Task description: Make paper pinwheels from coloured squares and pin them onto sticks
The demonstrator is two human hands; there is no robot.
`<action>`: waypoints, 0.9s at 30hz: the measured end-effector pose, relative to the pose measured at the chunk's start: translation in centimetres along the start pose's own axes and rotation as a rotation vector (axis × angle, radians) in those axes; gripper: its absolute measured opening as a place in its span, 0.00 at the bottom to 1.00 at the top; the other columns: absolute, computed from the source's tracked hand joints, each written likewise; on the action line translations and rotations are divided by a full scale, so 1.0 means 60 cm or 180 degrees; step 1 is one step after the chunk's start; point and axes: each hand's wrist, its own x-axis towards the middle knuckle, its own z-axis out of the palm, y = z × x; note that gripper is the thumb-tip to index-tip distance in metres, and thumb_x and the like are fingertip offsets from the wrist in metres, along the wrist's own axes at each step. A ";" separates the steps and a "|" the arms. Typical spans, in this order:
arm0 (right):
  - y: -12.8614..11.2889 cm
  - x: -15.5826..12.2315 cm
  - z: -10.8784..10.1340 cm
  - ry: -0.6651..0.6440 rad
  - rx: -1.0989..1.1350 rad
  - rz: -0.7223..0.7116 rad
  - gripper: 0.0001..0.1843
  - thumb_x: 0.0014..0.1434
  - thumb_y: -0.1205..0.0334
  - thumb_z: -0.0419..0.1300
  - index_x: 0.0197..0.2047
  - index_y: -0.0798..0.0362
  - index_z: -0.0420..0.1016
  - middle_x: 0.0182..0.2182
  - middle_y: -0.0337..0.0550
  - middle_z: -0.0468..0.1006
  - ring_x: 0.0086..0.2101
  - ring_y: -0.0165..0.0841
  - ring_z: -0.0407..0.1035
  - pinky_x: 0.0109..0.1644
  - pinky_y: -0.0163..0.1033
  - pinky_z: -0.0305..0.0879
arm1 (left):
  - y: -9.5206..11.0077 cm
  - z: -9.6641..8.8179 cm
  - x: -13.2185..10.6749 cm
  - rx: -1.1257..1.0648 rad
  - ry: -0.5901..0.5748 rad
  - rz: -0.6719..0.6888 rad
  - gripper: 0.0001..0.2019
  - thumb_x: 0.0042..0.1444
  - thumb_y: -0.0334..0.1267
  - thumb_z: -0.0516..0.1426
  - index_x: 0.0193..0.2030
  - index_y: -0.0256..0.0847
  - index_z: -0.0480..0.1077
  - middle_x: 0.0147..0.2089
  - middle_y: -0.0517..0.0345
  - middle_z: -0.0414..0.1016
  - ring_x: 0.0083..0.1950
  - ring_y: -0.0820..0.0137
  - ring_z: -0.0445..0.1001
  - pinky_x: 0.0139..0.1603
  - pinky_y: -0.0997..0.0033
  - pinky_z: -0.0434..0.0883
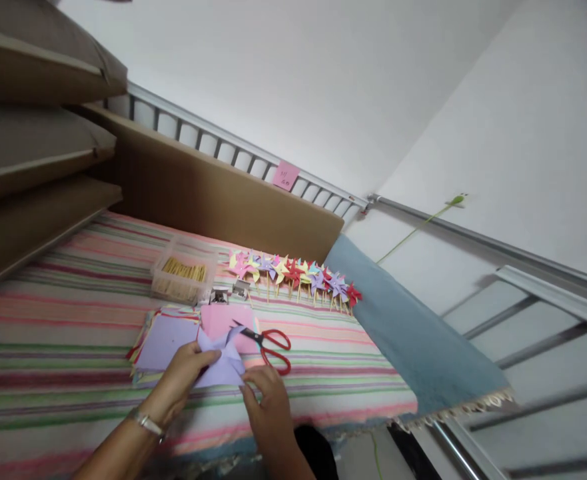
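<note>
Purple folded paper [229,365] — your left hand [187,365] pinches its left side, right hand [269,401] its near-right corner — scissors [259,339] lie right.

Lilac paper [232,365] in left grip [186,365] and right grip [269,401], scissors [258,338] alongside, pinwheels [292,271] beyond

A pink sticky note [286,176] on the metal railing [198,122] bears two short lines of dark handwriting [285,182], too small and blurred to read.
</note>
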 end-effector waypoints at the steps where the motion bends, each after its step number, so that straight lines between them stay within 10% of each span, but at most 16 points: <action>1: -0.007 0.002 0.000 -0.0017 -0.0021 -0.0033 0.11 0.51 0.75 0.58 0.33 0.49 0.74 0.31 0.40 0.76 0.35 0.36 0.69 0.41 0.41 0.63 | 0.001 -0.003 -0.002 -0.0035 -0.0020 -0.0007 0.12 0.35 0.39 0.64 0.26 0.33 0.75 0.24 0.55 0.77 0.26 0.66 0.71 0.30 0.70 0.65; 27: -0.058 0.043 -0.018 -0.0363 0.0485 -0.0666 0.07 0.52 0.70 0.63 0.32 0.48 0.78 0.50 0.46 0.72 0.56 0.42 0.59 0.57 0.50 0.59 | 0.020 -0.008 -0.047 -0.0213 -0.0241 -0.0023 0.11 0.35 0.36 0.65 0.28 0.34 0.76 0.25 0.57 0.79 0.27 0.68 0.72 0.33 0.72 0.65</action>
